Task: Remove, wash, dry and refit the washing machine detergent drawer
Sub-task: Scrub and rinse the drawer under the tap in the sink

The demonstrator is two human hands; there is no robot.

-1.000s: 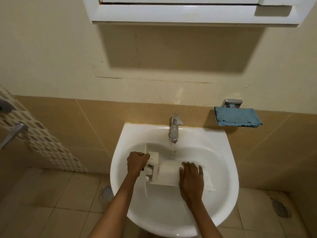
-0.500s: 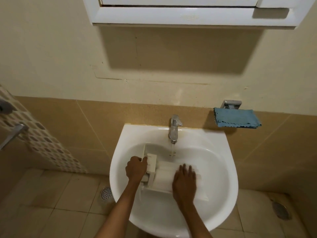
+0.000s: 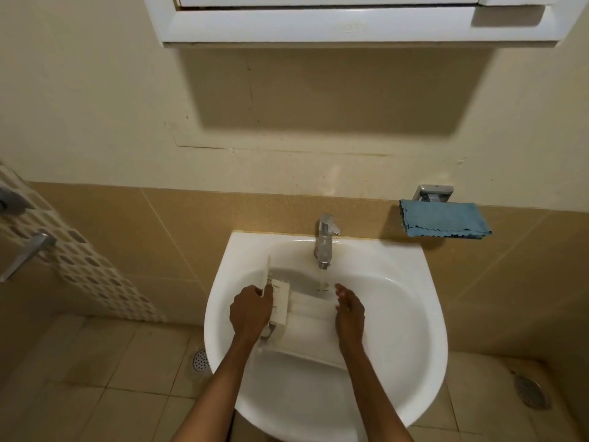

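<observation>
1. A white detergent drawer point(image 3: 306, 317) lies across the basin of a white sink point(image 3: 427, 330), with its front panel at the left end.
2. The left hand point(image 3: 250, 314) has a closed grip, its fingers curled round the drawer's front-panel end.
3. The right hand point(image 3: 349, 311) has an open grip: its fingers lie fairly straight on the drawer's right end.
4. A thin water stream point(image 3: 322, 279) falls from the chrome tap point(image 3: 324, 242) at the drawer's far edge, just beside the right fingertips.
5. A blue cloth point(image 3: 444, 220) hangs on the tiled wall to the right of the tap.
6. A white cabinet point(image 3: 350, 23) is mounted above.
</observation>
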